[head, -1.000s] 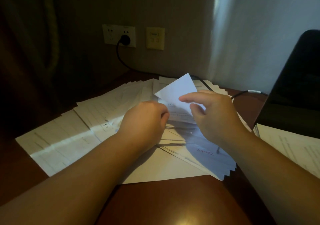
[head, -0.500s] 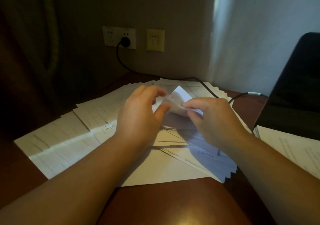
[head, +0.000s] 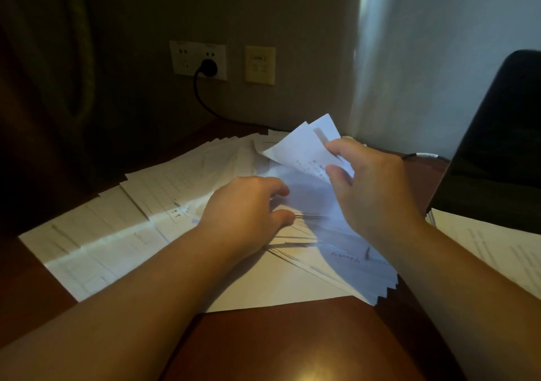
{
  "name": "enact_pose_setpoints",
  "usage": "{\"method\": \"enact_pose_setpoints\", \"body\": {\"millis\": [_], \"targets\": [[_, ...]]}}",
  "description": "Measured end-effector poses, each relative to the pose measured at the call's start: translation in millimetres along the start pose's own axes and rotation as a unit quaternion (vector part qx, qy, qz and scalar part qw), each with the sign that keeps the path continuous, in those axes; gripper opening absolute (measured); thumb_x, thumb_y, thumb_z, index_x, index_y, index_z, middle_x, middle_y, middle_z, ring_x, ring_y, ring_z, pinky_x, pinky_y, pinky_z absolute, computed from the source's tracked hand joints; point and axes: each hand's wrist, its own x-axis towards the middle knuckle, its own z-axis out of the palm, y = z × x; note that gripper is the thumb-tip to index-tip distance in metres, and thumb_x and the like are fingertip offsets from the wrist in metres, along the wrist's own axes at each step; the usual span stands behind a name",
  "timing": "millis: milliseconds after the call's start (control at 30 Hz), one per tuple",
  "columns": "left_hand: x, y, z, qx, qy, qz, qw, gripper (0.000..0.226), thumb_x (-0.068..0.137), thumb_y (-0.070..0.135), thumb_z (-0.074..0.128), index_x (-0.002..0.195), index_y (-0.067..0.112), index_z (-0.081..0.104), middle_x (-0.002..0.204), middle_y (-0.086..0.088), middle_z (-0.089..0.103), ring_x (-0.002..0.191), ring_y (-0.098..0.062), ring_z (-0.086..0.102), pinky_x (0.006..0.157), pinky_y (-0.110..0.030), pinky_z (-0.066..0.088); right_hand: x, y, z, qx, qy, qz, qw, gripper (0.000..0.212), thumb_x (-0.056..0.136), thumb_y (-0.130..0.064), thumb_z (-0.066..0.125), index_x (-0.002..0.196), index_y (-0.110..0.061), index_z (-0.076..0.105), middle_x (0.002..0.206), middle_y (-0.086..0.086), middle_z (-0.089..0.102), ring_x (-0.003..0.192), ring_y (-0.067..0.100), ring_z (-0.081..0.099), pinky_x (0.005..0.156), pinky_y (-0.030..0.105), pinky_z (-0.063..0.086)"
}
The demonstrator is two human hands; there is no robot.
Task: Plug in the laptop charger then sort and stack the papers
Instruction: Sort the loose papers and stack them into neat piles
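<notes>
The papers [head: 126, 234] lie spread out like a fan on the brown table [head: 292, 348]. The left hand [head: 246, 208] rests on them with loosely bent fingers, and the right hand [head: 371, 187] pinches some lifted sheets [head: 307, 143] (thumb against fingers). Farther back, the charger plug [head: 208, 66] sits in the wall socket [head: 183, 58].

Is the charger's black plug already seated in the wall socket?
Yes, the black plug sits in the white wall socket, its cable trailing to the desk.
</notes>
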Motion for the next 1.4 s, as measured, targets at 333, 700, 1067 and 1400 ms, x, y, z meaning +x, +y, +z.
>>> {"method": "enact_pose_setpoints", "body": {"millis": [333, 700, 1067, 1400], "targets": [[2, -2, -3, 0.02, -0.016, 0.02, 0.999, 0.023, 0.092, 0.043, 0.066, 0.115, 0.041, 0.07, 0.119, 0.012, 0.068, 0.103, -0.012, 0.06, 0.091, -0.034, 0.053, 0, 0, 0, -0.018, 0.016, -0.003, 1.0, 0.03, 0.097, -0.014, 0.06, 0.126, -0.018, 0.063, 0.114, 0.0, 0.069, 0.086, 0.005, 0.049, 0.058, -0.005, 0.031], [8, -8, 7, 0.041, 0.042, 0.054, 0.997, 0.019, 0.097, 0.02, 0.057, 0.107, 0.023, 0.074, 0.103, 0.001, 0.069, 0.093, -0.017, 0.062, 0.087, -0.036, 0.054, 0, 0, 1, 0.006, -0.014, 0.002, 1.0, 0.051, 0.097, -0.014, 0.06, 0.139, -0.038, 0.043, 0.129, -0.002, 0.06, 0.09, 0.008, 0.052, 0.064, 0.004, 0.041], [4, 4, -8, -0.103, 0.184, 0.03, 0.977, 0.014, 0.093, 0.031, 0.068, 0.089, 0.037, 0.056, 0.095, 0.013, 0.054, 0.085, -0.011, 0.059, 0.065, -0.017, 0.041, -1, 4, 9, -0.019, -0.188, -0.1, 0.977, 0.017, 0.093, -0.019, 0.063, 0.108, -0.024, 0.068, 0.09, -0.009, 0.061, 0.084, 0.009, 0.057, 0.072, 0.022, 0.049], [-2, 4, -7, -0.047, 0.072, -0.004, 0.996, 0.034, 0.089, 0.039, 0.071, 0.12, 0.036, 0.058, 0.125, 0.011, 0.057, 0.107, -0.011, 0.058, 0.085, -0.026, 0.051, -1, -6, 0, -0.009, -0.065, -0.019, 0.998, 0.059, 0.097, -0.009, 0.057, 0.142, -0.04, 0.037, 0.099, -0.007, 0.056, 0.078, 0.014, 0.058, 0.069, 0.024, 0.053]]}}
